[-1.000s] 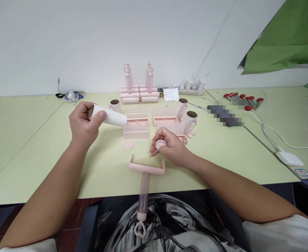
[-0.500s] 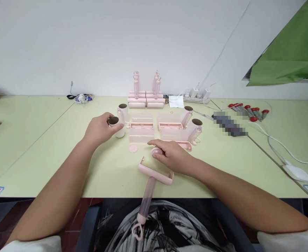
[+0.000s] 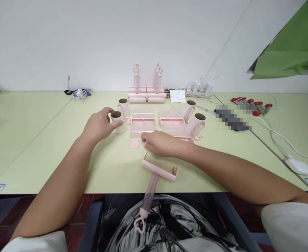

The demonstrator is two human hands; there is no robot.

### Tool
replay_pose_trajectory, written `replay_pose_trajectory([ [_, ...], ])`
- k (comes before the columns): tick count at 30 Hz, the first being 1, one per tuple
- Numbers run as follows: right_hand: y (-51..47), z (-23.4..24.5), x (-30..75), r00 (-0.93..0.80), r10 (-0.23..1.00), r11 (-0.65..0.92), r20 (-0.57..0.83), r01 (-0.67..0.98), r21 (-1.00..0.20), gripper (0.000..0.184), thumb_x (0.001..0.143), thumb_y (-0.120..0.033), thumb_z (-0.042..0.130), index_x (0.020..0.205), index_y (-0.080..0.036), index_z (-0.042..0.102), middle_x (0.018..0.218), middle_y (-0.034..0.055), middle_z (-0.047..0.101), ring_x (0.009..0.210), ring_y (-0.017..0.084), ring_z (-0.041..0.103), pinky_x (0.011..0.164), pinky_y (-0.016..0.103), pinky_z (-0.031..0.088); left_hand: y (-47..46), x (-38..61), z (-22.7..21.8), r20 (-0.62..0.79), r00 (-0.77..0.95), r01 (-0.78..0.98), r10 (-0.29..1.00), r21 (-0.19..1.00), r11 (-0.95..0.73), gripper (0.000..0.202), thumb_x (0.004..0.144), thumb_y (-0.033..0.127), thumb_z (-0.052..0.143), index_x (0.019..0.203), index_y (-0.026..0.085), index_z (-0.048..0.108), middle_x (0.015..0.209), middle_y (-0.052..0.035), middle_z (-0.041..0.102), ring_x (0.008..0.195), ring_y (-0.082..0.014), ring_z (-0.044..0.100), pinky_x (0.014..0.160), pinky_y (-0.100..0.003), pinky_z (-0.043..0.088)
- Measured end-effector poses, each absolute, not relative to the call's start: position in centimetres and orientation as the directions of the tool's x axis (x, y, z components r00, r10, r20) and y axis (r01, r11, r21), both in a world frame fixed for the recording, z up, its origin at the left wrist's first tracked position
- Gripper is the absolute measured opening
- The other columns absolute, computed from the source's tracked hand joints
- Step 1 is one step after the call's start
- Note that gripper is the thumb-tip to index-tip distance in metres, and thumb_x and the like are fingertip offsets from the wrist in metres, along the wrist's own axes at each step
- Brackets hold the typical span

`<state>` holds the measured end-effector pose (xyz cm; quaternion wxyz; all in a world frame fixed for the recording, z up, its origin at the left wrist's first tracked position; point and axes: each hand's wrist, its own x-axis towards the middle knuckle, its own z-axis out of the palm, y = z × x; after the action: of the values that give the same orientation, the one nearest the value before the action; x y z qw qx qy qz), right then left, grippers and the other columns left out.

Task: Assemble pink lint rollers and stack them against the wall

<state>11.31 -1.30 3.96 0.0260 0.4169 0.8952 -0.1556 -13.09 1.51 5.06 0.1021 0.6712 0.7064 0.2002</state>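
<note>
My left hand [image 3: 97,126] is curled round an upright white lint roller refill [image 3: 120,126] with a brown cardboard core, thumb on its near side. My right hand [image 3: 160,142] is closed with its fingers pinched on a round pink cap [image 3: 146,145], mostly hidden by the fingers. Just left of it, a flat pink disc [image 3: 134,144] lies on the table. Nearest me, a pink lint roller handle [image 3: 159,168] with an open U-shaped frame lies with its heart-shaped loop [image 3: 140,224] over the table edge.
Several clear covers [image 3: 142,132] and pink trays [image 3: 172,121] lie in the middle. More refills [image 3: 200,120] stand beside them. Finished-looking lint rollers [image 3: 137,98] stand by the wall. At right are a blurred dark device [image 3: 232,120], red-capped tubes [image 3: 256,106] and white cables.
My right hand has shifted left and slightly away from me with the pink cap, towards the flat disc. My left hand stays at the refill. The camera view has tilted slightly.
</note>
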Motion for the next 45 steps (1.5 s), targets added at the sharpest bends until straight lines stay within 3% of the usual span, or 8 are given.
replay_pose_trajectory([
  [10,-2.9,4.7,11.9,-0.651,0.759,0.635,0.023,0.731,-0.251,0.021,0.096,-0.023,0.043,0.101,-0.015,0.062,0.099,0.01,0.068,0.086,0.02,0.06,0.067,0.028,0.033,1.5,-13.0,4.7,0.081,-0.025,0.869,0.996,0.495,-0.019,0.056,0.081,0.053,0.062,0.128,0.026,0.051,0.093,-0.0039,0.069,0.083,-0.0215,0.064,0.065,-0.029,0.044],
  [16,-7.0,5.2,13.4,-0.658,0.723,0.618,-0.21,0.752,-0.229,0.03,0.087,-0.048,0.058,0.081,-0.02,0.063,0.073,0.0046,0.066,0.063,0.017,0.055,0.054,0.028,0.022,1.2,-13.0,5.3,0.099,-0.068,0.823,0.993,0.568,-0.001,0.064,0.079,0.054,0.063,0.133,0.024,0.045,0.085,-0.0029,0.069,0.078,-0.021,0.063,0.063,-0.03,0.044],
  [24,-7.2,3.5,14.2,-0.765,0.617,0.623,-0.183,0.618,-0.48,0.027,0.094,-0.033,0.049,0.071,-0.019,0.054,0.065,-0.0011,0.057,0.056,0.011,0.042,0.054,0.025,0.024,0.1,-12.4,5.8,0.31,-0.132,0.738,0.942,0.665,-0.116,0.035,0.082,0.046,0.061,0.108,0.024,0.057,0.067,0.0029,0.055,0.059,-0.0135,0.05,0.057,-0.026,0.039],
  [28,-6.3,3.4,15.0,-0.712,0.699,0.549,-0.059,0.588,-0.594,0.026,0.088,-0.03,0.059,0.066,-0.017,0.054,0.059,-0.0036,0.052,0.054,0.008,0.042,0.054,0.023,0.025,-1.4,-11.2,6.1,0.092,0.295,0.639,0.951,0.721,-0.268,0.032,0.087,0.051,0.056,0.081,0.019,0.058,0.062,0.0027,0.047,0.055,-0.0103,0.041,0.053,-0.024,0.034],
  [32,-5.7,3.3,15.4,-0.522,0.825,0.519,0.218,0.545,-0.658,0.027,0.088,-0.033,0.06,0.067,-0.016,0.058,0.059,-0.0033,0.054,0.054,0.008,0.045,0.055,0.022,0.029,-2.9,-9.0,5.4,-0.263,0.814,0.46,0.518,0.836,-0.298,0.038,0.085,0.055,0.06,0.088,0.017,0.059,0.07,0.0007,0.054,0.06,-0.0112,0.047,0.054,-0.023,0.038],
  [38,-5.5,3.1,15.2,-0.316,0.88,0.46,0.354,0.385,-0.8,0.025,0.089,-0.037,0.06,0.076,-0.016,0.064,0.068,0.0003,0.062,0.059,0.011,0.051,0.057,0.023,0.038,-3.3,-7.6,4.3,-0.317,0.838,0.423,0.445,0.892,-0.162,0.033,0.092,0.052,0.052,0.089,0.019,0.049,0.069,0.0012,0.055,0.058,-0.0114,0.052,0.054,-0.023,0.044],
  [41,-5.0,3.0,15.3,-0.254,0.943,0.269,0.216,0.194,-0.943,0.022,0.087,-0.038,0.061,0.091,-0.016,0.064,0.082,0.0026,0.066,0.066,0.012,0.057,0.06,0.024,0.045,-2.6,-8.4,4.5,-0.251,0.818,0.433,0.518,0.861,-0.267,0.032,0.095,0.05,0.047,0.096,0.019,0.055,0.079,-0.0022,0.061,0.066,-0.0132,0.057,0.062,-0.025,0.049],
  [45,-4.7,2.7,15.4,-0.522,0.853,-0.011,-0.014,0.01,-1.0,0.025,0.086,-0.036,0.062,0.103,-0.017,0.063,0.082,0.0017,0.066,0.069,0.013,0.063,0.062,0.026,0.051,-2.1,-8.8,4.8,-0.116,0.846,0.385,0.521,0.809,-0.444,0.037,0.096,0.045,0.046,0.119,0.02,0.06,0.116,-0.0116,0.066,0.105,-0.0228,0.06,0.096,-0.035,0.047],
])
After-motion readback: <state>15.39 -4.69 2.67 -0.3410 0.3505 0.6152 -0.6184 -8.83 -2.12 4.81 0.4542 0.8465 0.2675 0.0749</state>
